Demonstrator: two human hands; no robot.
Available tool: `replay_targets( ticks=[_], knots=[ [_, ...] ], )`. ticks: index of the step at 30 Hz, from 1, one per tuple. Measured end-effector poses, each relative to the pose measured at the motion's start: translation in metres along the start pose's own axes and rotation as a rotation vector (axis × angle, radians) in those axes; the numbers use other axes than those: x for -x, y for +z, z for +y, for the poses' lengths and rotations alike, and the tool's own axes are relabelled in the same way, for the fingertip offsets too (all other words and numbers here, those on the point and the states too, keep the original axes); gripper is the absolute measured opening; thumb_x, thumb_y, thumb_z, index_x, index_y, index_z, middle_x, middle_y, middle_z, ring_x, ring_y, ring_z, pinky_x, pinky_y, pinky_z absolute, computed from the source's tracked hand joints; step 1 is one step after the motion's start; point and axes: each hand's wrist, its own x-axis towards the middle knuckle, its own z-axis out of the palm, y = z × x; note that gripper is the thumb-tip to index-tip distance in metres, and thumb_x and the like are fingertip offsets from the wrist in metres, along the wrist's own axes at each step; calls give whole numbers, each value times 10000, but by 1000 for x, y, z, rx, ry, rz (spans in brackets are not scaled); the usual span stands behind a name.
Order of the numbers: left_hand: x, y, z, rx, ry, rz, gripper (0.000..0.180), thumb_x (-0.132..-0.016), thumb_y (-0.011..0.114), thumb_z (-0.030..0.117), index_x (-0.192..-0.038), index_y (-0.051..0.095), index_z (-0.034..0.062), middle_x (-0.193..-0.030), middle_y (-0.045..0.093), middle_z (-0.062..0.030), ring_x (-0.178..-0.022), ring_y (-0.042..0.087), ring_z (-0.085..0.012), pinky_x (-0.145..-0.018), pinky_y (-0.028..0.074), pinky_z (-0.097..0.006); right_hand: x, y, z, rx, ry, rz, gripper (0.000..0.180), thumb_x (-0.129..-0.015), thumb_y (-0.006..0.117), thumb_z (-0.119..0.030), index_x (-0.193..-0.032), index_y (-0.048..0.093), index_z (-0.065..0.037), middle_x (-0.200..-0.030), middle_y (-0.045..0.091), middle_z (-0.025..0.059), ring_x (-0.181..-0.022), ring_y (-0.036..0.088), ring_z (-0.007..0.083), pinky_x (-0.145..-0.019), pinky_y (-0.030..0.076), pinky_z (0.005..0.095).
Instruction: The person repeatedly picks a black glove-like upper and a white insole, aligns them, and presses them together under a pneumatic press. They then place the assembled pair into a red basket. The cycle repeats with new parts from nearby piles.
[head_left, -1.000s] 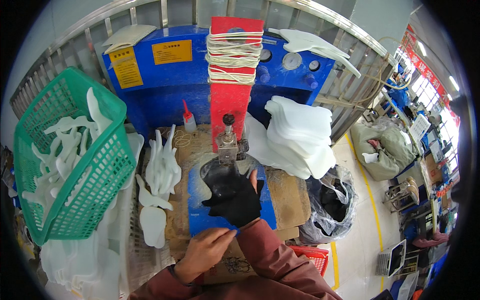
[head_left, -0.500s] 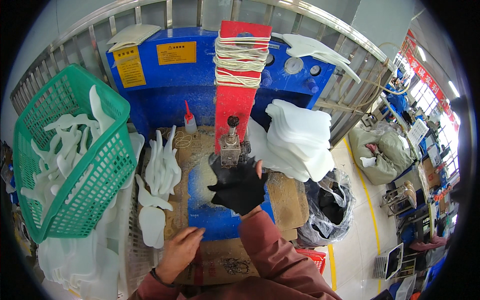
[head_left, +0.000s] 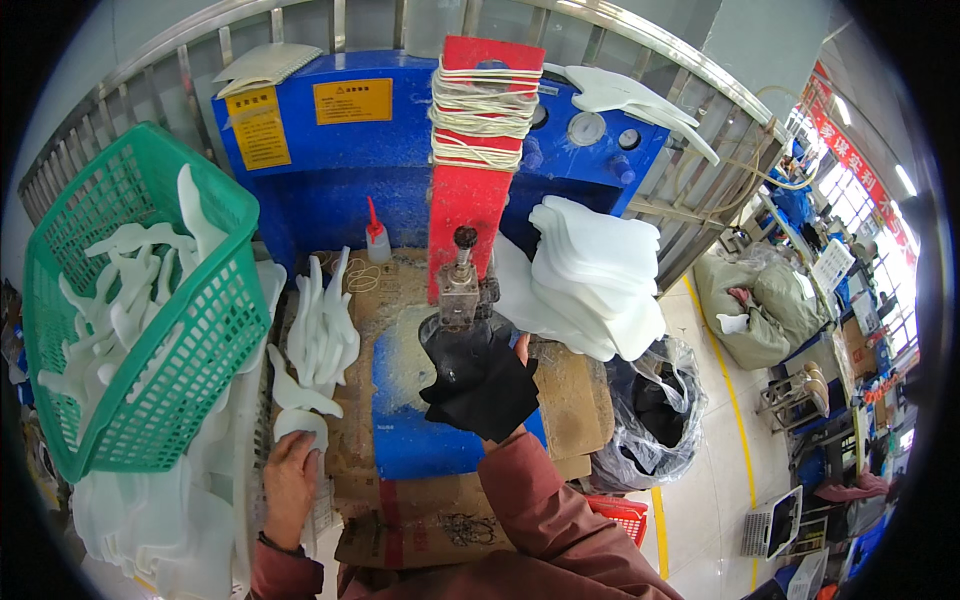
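Observation:
My right hand (head_left: 519, 349) holds a black, angular sheet of material (head_left: 480, 385) on the blue work plate (head_left: 410, 445), just under the metal press head (head_left: 460, 292) of a red column (head_left: 470, 200). The sheet hides most of that hand; only fingertips show at its right edge. My left hand (head_left: 290, 478) lies at the lower left, its fingers resting on a flat white cut-out piece (head_left: 298, 422) beside the plate. A loose pile of similar white pieces (head_left: 320, 325) stands just beyond it.
A green mesh basket (head_left: 215, 330) full of white pieces hangs at the left. A tall stack of white sheets (head_left: 600, 280) sits right of the press above a black bag (head_left: 650, 405). A red-capped bottle (head_left: 376, 240) stands behind, and cardboard (head_left: 420, 520) covers the front edge.
My left hand has moved left from the front of the blue plate onto the white piece. My right hand stays under the press with the black sheet.

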Motion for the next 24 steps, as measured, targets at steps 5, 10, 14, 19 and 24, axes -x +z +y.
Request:
replay_targets(
  ticks=[5,10,14,19,24],
  knots=[
    [10,11,-41,-82,-54,14,338,-865,697,21,-1203,687,22,-1257,665,-204,-1070,675,-418,-933,558,-443,-11,3,4,-76,33,-107,818,-1023,288,-733,-1471,517,-89,-1416,607,144,-1270,575,363,-1105,409,545],
    [19,25,-59,-133,-117,-45,351,-856,707,35,-1206,687,46,-1321,629,-190,-1082,676,-397,-926,558,-441,-14,7,1,-67,-3,-39,817,-1016,299,-740,-1467,519,-95,-1334,645,123,-1199,612,343,-1096,435,513],
    [16,31,-60,-112,-63,-15,365,-854,707,32,-1218,679,47,-1337,614,-180,-1083,676,-390,-914,558,-442,-15,2,7,-63,-38,-65,700,-1044,333,-684,-1361,580,-112,-1246,669,85,-1127,628,305,-1039,468,503],
    [9,34,-60,-125,-48,-19,369,-855,711,34,-1222,674,39,-1350,607,-183,-1099,672,-390,-915,558,-437,-20,-11,27,-99,95,-119,714,-1061,298,-666,-1375,574,-86,-1281,664,112,-1160,629,299,-1058,477,446],
    [7,33,-64,-154,-47,-47,379,-864,702,53,-1241,659,39,-1383,591,-182,-1124,665,-398,-928,559,-444,-18,-23,20,-107,109,-228,786,-1048,307,-687,-1484,499,-61,-1419,603,146,-1309,557,341,-1156,387,490]
  ],
)
